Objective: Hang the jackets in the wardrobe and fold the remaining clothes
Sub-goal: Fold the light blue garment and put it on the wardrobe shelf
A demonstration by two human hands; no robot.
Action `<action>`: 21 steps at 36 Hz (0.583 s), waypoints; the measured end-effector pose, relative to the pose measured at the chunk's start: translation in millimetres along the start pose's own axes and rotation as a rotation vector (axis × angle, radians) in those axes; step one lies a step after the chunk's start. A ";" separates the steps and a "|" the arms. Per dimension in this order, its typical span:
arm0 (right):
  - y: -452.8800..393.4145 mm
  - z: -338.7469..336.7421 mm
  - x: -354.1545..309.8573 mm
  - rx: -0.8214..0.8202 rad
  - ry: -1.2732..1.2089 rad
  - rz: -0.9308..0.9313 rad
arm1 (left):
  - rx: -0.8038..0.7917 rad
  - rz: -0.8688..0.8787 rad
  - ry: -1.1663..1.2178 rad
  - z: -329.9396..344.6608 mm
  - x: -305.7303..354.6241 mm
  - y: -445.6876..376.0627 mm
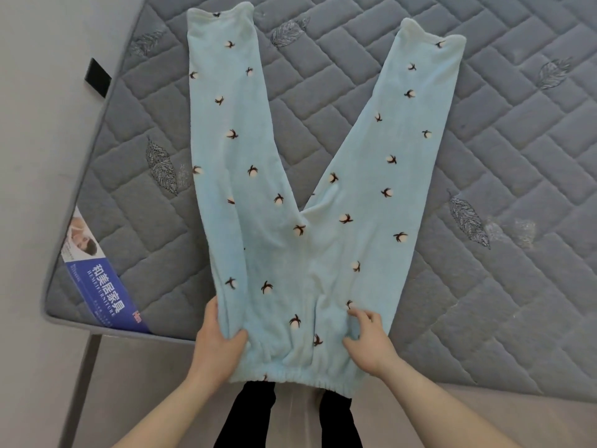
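Two hands: both are on the waist end of the pants, close to the person.
Left hand [215,342]: it grips the left side of the pants, thumb on top and fingers tucked under the cloth.
Right hand [371,339]: it rests on the right side of the waist with fingers bent and spread. It looks like it pinches a bit of cloth, but this is hard to tell for sure.
Dark legs [248,415]: the person's own legs show below the waistband, at the edge of the bed.
Pants [290,253]: soft, light blue, with little dark and cream flowers. They lie flat on the mattress, waistband near the person.
Pant legs: they spread apart like a big letter V, with the cuffs at the far end.
Mattress [484,156]: grey and quilted, with leaf shapes sewn in. A blue label [103,286] sits at its near left corner.
Black tab [98,77]: on the far left edge of the mattress.
Step now: folding the clothes. The pants are laid out but not folded yet.
Next move: it likely calls for lifting one side and laying one leg on top of the other, edges lined up.
Take care: the cloth is floppy, so it may bunch up if pulled fast.
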State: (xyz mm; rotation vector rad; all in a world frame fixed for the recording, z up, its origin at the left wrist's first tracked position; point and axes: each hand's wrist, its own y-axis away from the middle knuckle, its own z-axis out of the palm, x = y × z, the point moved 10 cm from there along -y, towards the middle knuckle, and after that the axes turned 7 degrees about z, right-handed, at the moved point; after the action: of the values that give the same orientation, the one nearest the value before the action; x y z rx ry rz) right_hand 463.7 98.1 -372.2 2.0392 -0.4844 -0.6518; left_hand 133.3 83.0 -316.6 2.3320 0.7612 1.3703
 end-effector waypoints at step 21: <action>6.9 -118.8 95.4 0.121 -0.202 0.052 | -0.765 0.363 -0.579 247.6 134.7 59.9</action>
State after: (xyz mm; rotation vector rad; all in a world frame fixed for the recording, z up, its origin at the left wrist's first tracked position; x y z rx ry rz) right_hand 611.0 117.9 -338.0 2.0757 -0.7071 -0.8191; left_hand 420.0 111.9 -310.4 2.0737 -0.3261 0.7940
